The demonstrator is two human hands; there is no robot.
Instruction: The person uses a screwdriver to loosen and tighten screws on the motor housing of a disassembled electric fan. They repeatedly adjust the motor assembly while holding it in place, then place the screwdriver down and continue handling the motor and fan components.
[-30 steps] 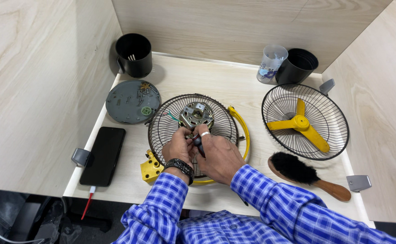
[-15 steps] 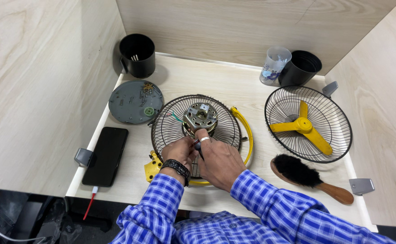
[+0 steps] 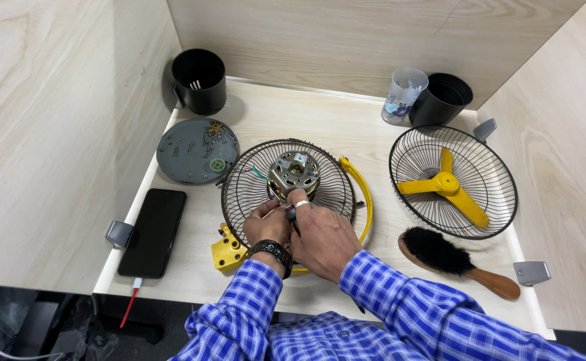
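Right now you are working low in the middle of the frame, both hands meeting over the rear fan guard (image 3: 259, 175) — a dark wire cage lying flat on the pale bench (image 3: 320, 120). Your left hand (image 3: 266, 226), with a dark watch at the wrist, is curling its fingertips toward the lower edge of the motor (image 3: 294, 170); whether they are pinching anything I cannot tell. Your right hand (image 3: 321, 235), a pale ring on one finger, is closing around a slim dark tool (image 3: 293, 218), its tip pointing up toward the motor, and the two hands are touching, probably so one steadies while the other works.

The motor is sitting at the centre of the cage: a round, silvery-gold metal housing with a squarish hub on top, and thin green and white wires trailing off toward its left. A yellow frame (image 3: 365, 200) is curving round the cage's right side and ending in a yellow block (image 3: 227, 250) at lower left.

Loosened parts seem to be laid out of the way — a grey round cover (image 3: 193, 157) with small screws on it at left, a second guard with the yellow blade (image 3: 448, 187) at right, a wooden brush (image 3: 455, 262) below it. A black phone (image 3: 153, 230) is lying at the left edge, with two black cups (image 3: 199, 80) (image 3: 444, 97) and a clear cup (image 3: 403, 95) standing along the back.
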